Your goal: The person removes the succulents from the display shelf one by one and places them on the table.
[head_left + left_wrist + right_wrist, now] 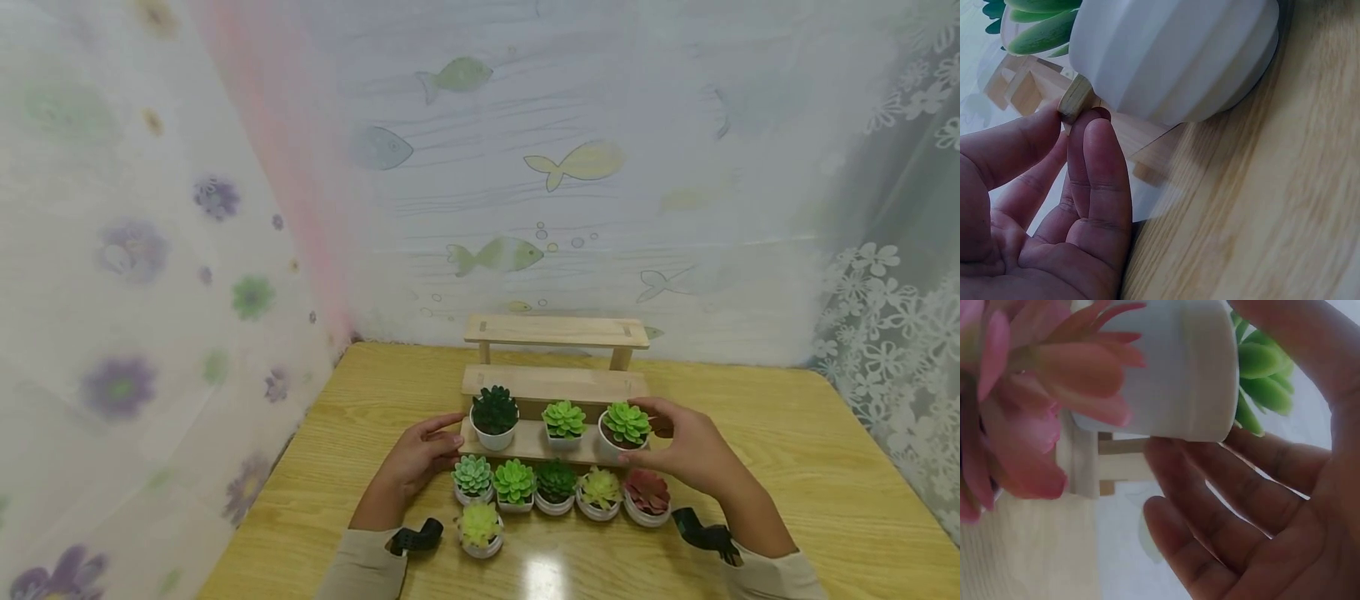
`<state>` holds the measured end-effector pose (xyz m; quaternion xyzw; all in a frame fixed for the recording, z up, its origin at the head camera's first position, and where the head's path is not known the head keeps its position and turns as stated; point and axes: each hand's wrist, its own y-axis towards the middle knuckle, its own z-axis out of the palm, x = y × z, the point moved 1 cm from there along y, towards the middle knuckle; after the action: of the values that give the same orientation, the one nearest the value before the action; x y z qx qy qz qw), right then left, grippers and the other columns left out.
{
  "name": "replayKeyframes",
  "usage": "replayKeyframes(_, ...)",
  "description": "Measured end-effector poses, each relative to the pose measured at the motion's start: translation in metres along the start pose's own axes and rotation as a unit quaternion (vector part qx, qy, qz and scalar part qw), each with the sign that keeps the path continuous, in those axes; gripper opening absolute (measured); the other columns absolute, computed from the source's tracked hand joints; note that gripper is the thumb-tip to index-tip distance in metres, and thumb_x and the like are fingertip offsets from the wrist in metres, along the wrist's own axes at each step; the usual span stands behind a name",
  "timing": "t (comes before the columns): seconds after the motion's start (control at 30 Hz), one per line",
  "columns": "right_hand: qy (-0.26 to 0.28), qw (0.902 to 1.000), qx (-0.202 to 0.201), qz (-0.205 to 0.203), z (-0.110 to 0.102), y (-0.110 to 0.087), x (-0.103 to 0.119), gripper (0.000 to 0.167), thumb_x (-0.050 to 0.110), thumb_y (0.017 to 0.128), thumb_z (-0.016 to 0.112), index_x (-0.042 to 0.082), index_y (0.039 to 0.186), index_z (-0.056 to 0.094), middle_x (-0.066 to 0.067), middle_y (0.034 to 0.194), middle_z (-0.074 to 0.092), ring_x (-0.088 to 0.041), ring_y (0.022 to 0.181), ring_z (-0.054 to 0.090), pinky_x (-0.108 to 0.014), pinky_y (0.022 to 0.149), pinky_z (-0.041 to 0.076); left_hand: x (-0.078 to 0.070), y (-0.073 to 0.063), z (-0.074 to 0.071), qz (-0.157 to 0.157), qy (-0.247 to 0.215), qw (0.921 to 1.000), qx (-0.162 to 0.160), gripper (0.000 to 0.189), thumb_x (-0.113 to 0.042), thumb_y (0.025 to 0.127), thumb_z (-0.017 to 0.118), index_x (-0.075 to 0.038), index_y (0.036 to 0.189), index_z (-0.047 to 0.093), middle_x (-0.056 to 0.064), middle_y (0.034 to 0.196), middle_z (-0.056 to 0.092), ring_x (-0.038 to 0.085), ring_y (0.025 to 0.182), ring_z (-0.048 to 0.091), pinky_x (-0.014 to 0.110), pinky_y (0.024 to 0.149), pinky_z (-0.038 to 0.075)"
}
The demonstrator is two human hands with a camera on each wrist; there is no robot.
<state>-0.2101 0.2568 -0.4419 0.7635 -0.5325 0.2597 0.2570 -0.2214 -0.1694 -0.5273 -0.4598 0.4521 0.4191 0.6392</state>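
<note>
A three-tier wooden plant stand stands on the table. My left hand pinches the left end of its lowest plank between thumb and fingers, beside a dark green succulent in a white pot. At the plank's right end, my right hand holds a bright green succulent in a round white pot, with thumb and fingers on opposite sides of it. Between these two, another bright green succulent sits in a small white pot.
Along the stand's front runs a row of several white-potted succulents, from a pale green one to a red one. A yellow-green succulent stands nearer on the wooden table. Behind hangs a fish-patterned curtain.
</note>
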Motion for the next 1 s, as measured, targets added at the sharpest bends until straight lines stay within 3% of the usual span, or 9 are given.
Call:
replayKeyframes(0.17,-0.020,0.9997,0.009,0.006,0.0007,-0.0001,-0.0007,0.094,0.058,0.075,0.087,0.003,0.145,0.057,-0.021,0.131,0.067,-0.038,0.111,0.068,-0.052,0.087,0.059,0.0010,-0.0007,0.0009,0.000,-0.004,1.0000,0.006,0.058,-0.004,0.100,0.066,-0.004,0.155,0.047,-0.002,0.096,0.072,0.011,0.079,0.071,0.027,0.074,0.061)
replayKeyframes(0.5,-0.014,0.9998,0.009,0.015,0.0025,0.0008,-0.0033,0.091,0.058,0.076,0.087,0.004,0.144,0.058,-0.023,0.133,0.066,-0.037,0.111,0.070,-0.050,0.087,0.060,0.0017,0.0006,0.0009,-0.002,-0.007,1.0000,0.003,0.058,-0.004,0.100,0.067,-0.004,0.154,0.048,-0.002,0.096,0.072,0.010,0.079,0.071,0.027,0.074,0.061)
replayKeyframes(1.0,-0.003,1.0000,-0.006,0.006,0.0010,0.0019,-0.0007,0.090,0.058,0.076,0.087,0.002,0.141,0.060,-0.017,0.123,0.071,-0.033,0.105,0.072,-0.048,0.084,0.061,0.0033,0.0034,-0.0021,-0.009,-0.005,0.9999,0.003,0.059,-0.006,0.099,0.068,-0.006,0.154,0.048,-0.001,0.097,0.073,0.011,0.080,0.071,0.028,0.075,0.061)
